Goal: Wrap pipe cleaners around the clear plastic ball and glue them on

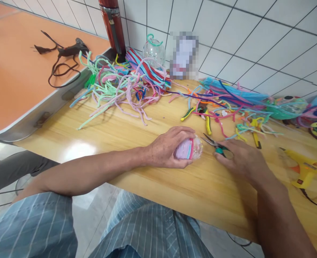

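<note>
Clear plastic container [194, 147]: wound with pink chenille stems plus one teal and one red band; clear end exposed. It lies on its side on the desk [121, 132], enclosed by the left hand [165, 147].

Small cutter [214, 144]: teal handles, metal tips pointing at the container, just beside it. It lies flat, handles under the right hand [241, 159].

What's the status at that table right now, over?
Left hand clasps pink-wrapped clear ball on table. Right hand rests on teal-handled pliers, grip unclear. Loose pipe cleaners beyond, yellow glue gun at right.
</note>
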Motion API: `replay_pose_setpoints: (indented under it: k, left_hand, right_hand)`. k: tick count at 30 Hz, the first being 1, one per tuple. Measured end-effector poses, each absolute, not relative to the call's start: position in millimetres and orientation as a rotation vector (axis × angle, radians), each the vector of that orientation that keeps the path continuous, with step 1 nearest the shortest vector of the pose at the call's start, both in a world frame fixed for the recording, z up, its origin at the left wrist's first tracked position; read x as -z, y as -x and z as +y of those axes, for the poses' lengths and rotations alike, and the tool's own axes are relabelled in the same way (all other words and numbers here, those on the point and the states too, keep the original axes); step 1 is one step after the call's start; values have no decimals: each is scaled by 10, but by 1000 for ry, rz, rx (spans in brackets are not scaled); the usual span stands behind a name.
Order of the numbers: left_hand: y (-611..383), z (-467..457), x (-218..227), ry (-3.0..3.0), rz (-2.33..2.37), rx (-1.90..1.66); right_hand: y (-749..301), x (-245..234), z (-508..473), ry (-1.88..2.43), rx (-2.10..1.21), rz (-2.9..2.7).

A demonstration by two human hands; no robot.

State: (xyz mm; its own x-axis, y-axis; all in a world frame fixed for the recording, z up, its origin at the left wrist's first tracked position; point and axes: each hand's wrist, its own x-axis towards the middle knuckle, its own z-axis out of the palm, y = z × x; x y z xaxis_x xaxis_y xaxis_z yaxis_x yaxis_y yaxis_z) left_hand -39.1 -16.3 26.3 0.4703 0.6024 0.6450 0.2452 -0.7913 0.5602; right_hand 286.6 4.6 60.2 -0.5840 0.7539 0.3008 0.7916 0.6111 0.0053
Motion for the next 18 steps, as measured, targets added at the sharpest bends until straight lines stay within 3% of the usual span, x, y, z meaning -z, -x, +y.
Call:
replay_pose_setpoints:
  k: [6, 11, 18]
  left_hand:
    - [396, -160, -277, -2355, 695, -1275]
    - [399, -177, -289, -2339, 718, -1243]
    - [394, -191, -284, -2323, 741, -1246]
  right_hand:
    - [-2965, -741, 35, 1346, 277, -2485]
    - [-3647, -939, 109, 1685, 435, -2197]
    - [-4369, -602, 106, 1728, 325, -2131]
